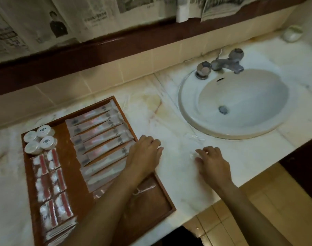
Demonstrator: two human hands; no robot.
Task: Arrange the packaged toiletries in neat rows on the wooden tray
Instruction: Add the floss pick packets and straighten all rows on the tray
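A shallow reddish-brown wooden tray (72, 167) sits on the left part of the pale marble bench (171, 125), left of a white oval sink (240, 102) with a metal tap (224, 63). Most of the toiletries already lie in order on the tray: a stack of long clear-wrapped sachets with pink contents (100, 137) runs in a column down its right half, two columns of small packets with red strips and white puffs (50, 183) fill the left side, four round white wrapped pucks (39, 139) cluster in the far left corner, and a few flat white sachets (61, 228) rest at the near left edge. The left hand (144, 154) rests with fingers loosely spread across the tray's right rim, beside the ends of the long sachets, holding nothing. The right hand (212, 164) lies on the bench well right of the tray, its fingers curled lightly over what looks like a thin clear wrapper (194, 141); whether it grips that film cannot be told. The arranging appears nearly finished, at the tidying stage. The next move probably calls for squaring the long sachets against the rim with the left hand.
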